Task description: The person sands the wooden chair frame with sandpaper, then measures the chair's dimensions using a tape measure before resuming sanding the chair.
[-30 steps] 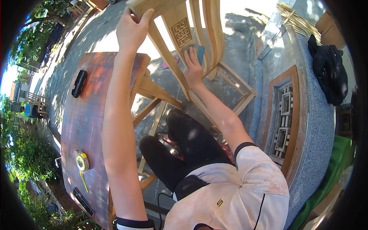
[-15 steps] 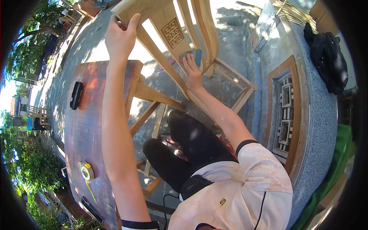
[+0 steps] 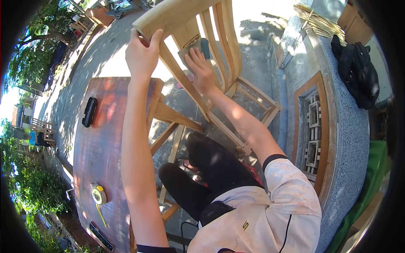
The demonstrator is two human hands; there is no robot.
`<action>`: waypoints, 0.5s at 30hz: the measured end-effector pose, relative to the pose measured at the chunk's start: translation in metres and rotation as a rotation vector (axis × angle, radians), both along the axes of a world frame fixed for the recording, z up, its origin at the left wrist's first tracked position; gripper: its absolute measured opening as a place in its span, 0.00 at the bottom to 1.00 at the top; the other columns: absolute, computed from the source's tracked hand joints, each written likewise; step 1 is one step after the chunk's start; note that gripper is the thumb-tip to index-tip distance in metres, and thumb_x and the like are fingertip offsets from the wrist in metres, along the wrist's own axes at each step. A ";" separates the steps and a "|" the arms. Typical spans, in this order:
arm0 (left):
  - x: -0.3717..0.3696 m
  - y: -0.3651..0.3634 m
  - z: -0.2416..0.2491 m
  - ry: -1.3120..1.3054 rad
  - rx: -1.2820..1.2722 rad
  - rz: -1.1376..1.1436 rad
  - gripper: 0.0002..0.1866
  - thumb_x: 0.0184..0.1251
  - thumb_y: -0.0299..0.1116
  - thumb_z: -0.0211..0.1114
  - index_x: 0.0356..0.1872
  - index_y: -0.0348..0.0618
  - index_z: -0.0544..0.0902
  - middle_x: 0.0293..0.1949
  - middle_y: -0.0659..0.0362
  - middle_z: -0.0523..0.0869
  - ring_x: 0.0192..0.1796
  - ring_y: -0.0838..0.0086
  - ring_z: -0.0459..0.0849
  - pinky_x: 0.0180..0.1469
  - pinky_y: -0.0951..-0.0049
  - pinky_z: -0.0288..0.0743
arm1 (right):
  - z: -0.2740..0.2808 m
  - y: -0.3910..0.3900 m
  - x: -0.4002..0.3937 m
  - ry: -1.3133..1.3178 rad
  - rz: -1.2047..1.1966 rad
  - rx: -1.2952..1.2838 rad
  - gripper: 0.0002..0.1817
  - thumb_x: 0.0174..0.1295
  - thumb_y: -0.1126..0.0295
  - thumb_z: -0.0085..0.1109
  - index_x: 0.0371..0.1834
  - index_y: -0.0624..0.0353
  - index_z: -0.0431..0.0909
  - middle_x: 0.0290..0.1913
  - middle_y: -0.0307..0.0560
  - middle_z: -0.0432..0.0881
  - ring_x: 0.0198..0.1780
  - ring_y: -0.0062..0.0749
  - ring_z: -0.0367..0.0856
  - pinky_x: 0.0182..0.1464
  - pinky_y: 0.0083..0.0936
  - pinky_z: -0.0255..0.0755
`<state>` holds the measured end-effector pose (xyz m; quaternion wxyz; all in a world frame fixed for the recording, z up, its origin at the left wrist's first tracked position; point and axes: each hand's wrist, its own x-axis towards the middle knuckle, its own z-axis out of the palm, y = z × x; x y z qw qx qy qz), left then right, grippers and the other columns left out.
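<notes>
A bare wooden chair (image 3: 225, 55) with a slatted, curved back and a carved middle panel stands tilted before me. My left hand (image 3: 143, 52) is closed around the left end of its top rail (image 3: 177, 17). Against the carved panel, my right hand (image 3: 200, 71) presses a grey-blue sanding pad (image 3: 205, 48), fingers laid over it. Pad and fingers cover most of the carving. The chair's lower frame (image 3: 257, 99) reaches towards the wall on the right.
To my left, a worn wooden table (image 3: 101, 160) carries a yellow tape measure (image 3: 98, 195), a black holder-like object (image 3: 89, 111) and another dark bar (image 3: 101, 236). A stone ledge (image 3: 348, 147) on the right bears a black bag (image 3: 357, 74) and a bundle of thin strips (image 3: 320, 23).
My right hand has slid the sanding pad up the panel towards the top rail, covering more of the carving. My left hand keeps its hold on the rail. The view has shifted slightly.
</notes>
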<state>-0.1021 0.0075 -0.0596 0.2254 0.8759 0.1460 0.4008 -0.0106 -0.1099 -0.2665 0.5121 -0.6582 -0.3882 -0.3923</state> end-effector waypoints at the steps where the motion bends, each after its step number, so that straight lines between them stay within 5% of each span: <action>1: 0.001 0.004 -0.004 -0.018 -0.010 -0.006 0.29 0.65 0.60 0.72 0.46 0.40 0.83 0.25 0.58 0.83 0.29 0.67 0.83 0.36 0.67 0.77 | 0.015 -0.001 0.013 0.051 0.026 0.090 0.29 0.59 0.88 0.50 0.64 0.59 0.82 0.71 0.55 0.76 0.75 0.56 0.69 0.73 0.41 0.70; 5: 0.002 0.002 0.000 0.026 -0.029 0.023 0.29 0.65 0.60 0.72 0.43 0.39 0.82 0.24 0.57 0.82 0.27 0.66 0.82 0.36 0.66 0.76 | 0.080 -0.010 0.085 0.133 0.002 0.257 0.33 0.55 0.89 0.46 0.67 0.61 0.79 0.73 0.56 0.74 0.76 0.55 0.67 0.73 0.38 0.70; 8: 0.002 0.002 0.000 0.020 -0.022 0.020 0.28 0.65 0.59 0.72 0.41 0.39 0.81 0.24 0.56 0.83 0.28 0.64 0.84 0.36 0.64 0.77 | 0.086 -0.003 0.033 0.223 0.074 0.263 0.35 0.55 0.90 0.46 0.69 0.61 0.77 0.73 0.57 0.74 0.77 0.54 0.67 0.73 0.39 0.71; 12: -0.002 -0.003 0.002 0.048 -0.021 0.021 0.26 0.65 0.56 0.72 0.42 0.39 0.81 0.24 0.55 0.85 0.29 0.61 0.87 0.37 0.61 0.79 | 0.100 -0.005 0.014 -0.030 0.117 0.202 0.41 0.53 0.92 0.43 0.75 0.59 0.72 0.75 0.58 0.71 0.77 0.54 0.66 0.73 0.40 0.70; 15: -0.004 -0.004 0.004 0.033 -0.023 0.012 0.26 0.65 0.55 0.72 0.42 0.39 0.81 0.24 0.55 0.85 0.29 0.60 0.87 0.37 0.61 0.79 | 0.170 -0.020 0.074 0.092 -0.068 0.468 0.32 0.65 0.78 0.55 0.75 0.54 0.71 0.72 0.66 0.73 0.74 0.51 0.72 0.75 0.38 0.66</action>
